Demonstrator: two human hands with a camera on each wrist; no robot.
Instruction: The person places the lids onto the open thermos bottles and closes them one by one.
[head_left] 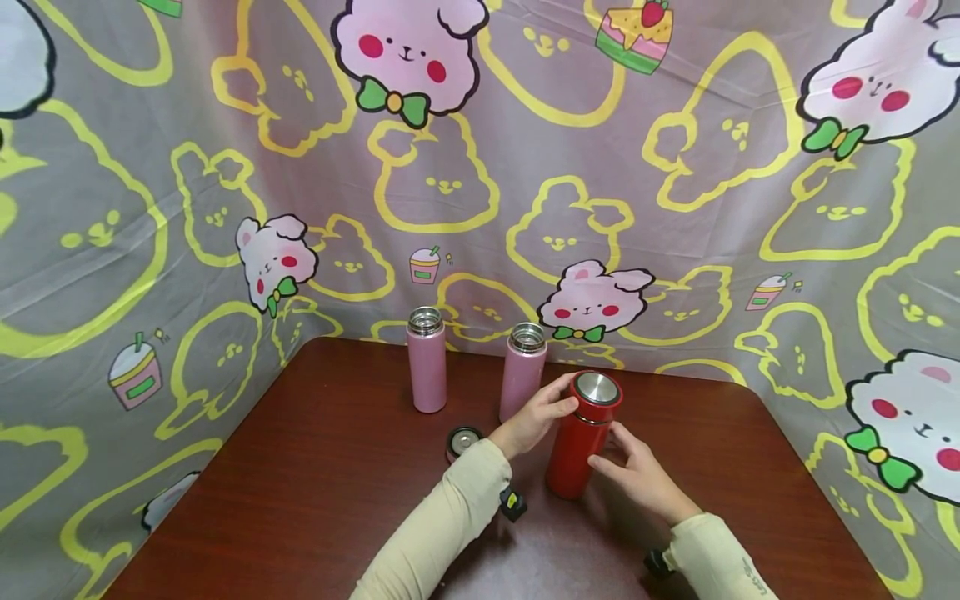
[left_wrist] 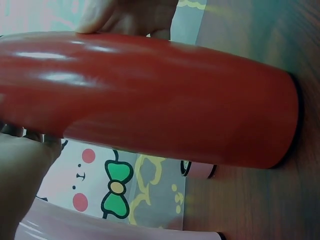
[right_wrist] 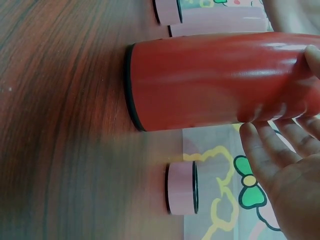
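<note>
A red thermos flask (head_left: 576, 458) stands upright close over the table in front of me, its round red lid (head_left: 597, 390) with a silver disc sitting on top. My left hand (head_left: 534, 423) grips it near the lid from the left. Lower down on the right side, my right hand (head_left: 639, 473) holds the body between thumb and fingers. In the right wrist view, several fingertips (right_wrist: 250, 131) curve against the red wall. Behind the flask, a pink thermos bottle (head_left: 522, 375) with an uncovered steel mouth is nearest my left hand.
Another uncovered pink bottle (head_left: 427, 367) stands further left. A round lid (head_left: 464, 442) lies just beyond my left forearm. One pink lid (right_wrist: 181, 188) sits on the table (head_left: 300, 492) past the flask's right side. A patterned cloth (head_left: 465, 183) hangs behind the table.
</note>
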